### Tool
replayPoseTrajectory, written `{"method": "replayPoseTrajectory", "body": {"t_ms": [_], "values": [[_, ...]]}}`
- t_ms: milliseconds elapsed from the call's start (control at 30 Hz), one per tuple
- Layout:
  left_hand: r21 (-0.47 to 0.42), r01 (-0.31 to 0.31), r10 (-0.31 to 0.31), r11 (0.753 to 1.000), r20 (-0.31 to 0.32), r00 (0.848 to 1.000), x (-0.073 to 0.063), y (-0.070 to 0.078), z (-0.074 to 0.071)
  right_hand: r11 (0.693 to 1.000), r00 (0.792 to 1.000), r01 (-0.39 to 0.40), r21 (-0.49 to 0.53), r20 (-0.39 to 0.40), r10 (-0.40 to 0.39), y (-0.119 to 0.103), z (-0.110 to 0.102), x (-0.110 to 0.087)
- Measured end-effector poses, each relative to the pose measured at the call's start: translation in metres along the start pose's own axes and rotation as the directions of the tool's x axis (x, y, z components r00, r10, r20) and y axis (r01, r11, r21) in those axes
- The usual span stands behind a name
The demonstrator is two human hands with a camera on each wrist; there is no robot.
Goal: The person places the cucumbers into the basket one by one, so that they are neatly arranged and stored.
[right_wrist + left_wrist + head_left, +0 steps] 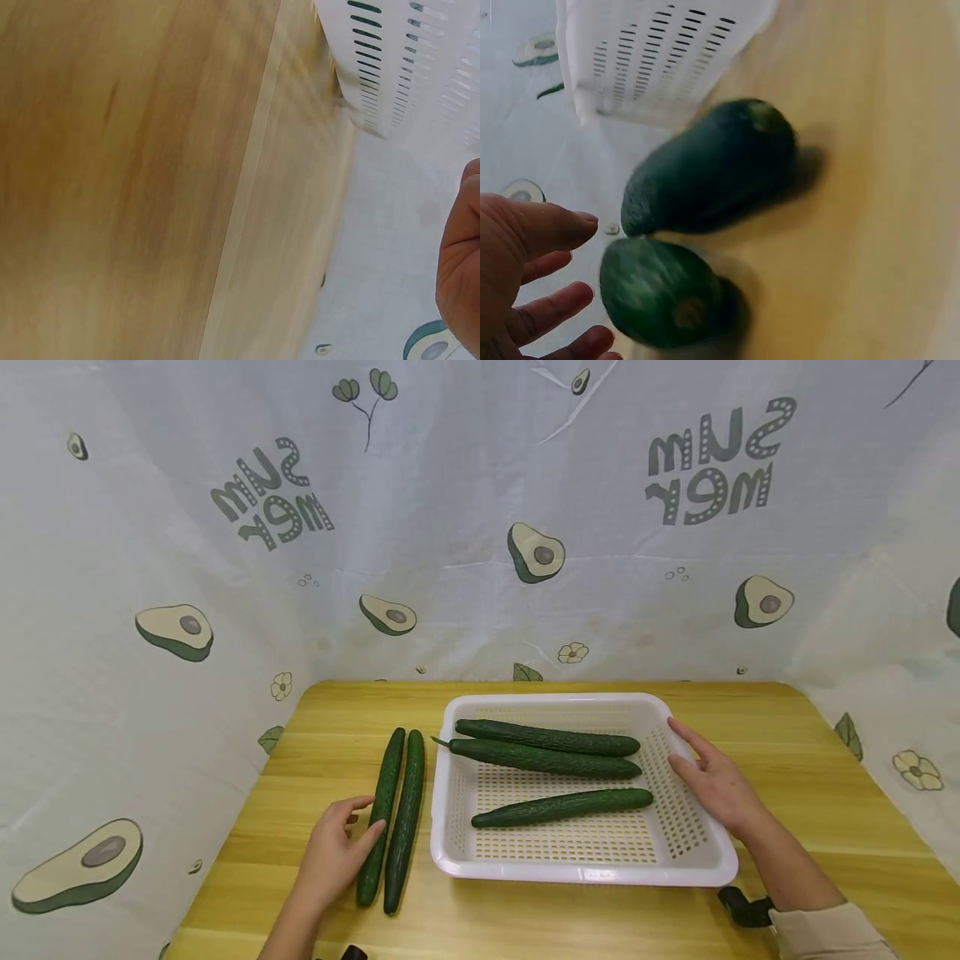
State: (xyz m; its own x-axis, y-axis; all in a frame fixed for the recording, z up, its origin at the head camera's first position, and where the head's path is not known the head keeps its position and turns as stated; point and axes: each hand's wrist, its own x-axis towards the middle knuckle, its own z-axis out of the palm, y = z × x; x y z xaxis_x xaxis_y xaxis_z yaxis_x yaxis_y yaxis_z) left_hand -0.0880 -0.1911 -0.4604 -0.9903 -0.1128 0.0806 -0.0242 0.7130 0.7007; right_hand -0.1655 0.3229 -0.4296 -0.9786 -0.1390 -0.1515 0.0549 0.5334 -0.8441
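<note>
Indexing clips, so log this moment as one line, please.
left hand: beside two cucumbers on table | right hand: gripping white basket | inside: three cucumbers

R arm (791, 868) has beige sleeve (828, 933) w/ rounded blk unit (744, 908); L forearm (296, 918), small blk pc (354, 952) nr.

Just beside your left hand (337, 850), two long, dark green, bumpy cucumbers (406, 822) lie next to each other, pointing away from you. Your right hand (718, 787) holds the right rim of the white, rectangular, perforated plastic basket (585, 874), where three similar cucumbers (547, 758) lie crosswise.
</note>
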Motion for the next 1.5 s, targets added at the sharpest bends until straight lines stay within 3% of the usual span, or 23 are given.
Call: {"method": "replayPoseTrajectory", "body": {"t_ms": [233,433,867,1067,1500], "values": [[-0.027,0.07,-0.07,0.997,0.003,0.998,-0.011,-0.012,0.003,1.0,1.0,0.01,0.017,0.006,-0.01,0.001,0.0,0.0],[-0.05,0.033,-0.033,0.998,-0.006,0.999,-0.013,-0.011,0.006,1.0,1.0,0.0,0.021,0.005,-0.001,0.0,-0.001,0.001],[0.116,0.102,-0.1,0.988,-0.02,0.995,-0.015,-0.008,0.009,1.0,1.0,-0.019,0.005,0.005,0.019,-0.003,0.0,-0.001],[0.178,0.132,-0.124,0.975,-0.057,0.991,-0.018,-0.007,0.004,1.0,1.0,-0.015,0.01,0.013,0.015,0.0,0.001,-0.002],[0.142,0.18,-0.169,0.973,-0.082,0.982,-0.017,-0.011,-0.004,1.0,1.0,0.007,0.013,0.018,-0.008,-0.002,-0.002,-0.001]]}}
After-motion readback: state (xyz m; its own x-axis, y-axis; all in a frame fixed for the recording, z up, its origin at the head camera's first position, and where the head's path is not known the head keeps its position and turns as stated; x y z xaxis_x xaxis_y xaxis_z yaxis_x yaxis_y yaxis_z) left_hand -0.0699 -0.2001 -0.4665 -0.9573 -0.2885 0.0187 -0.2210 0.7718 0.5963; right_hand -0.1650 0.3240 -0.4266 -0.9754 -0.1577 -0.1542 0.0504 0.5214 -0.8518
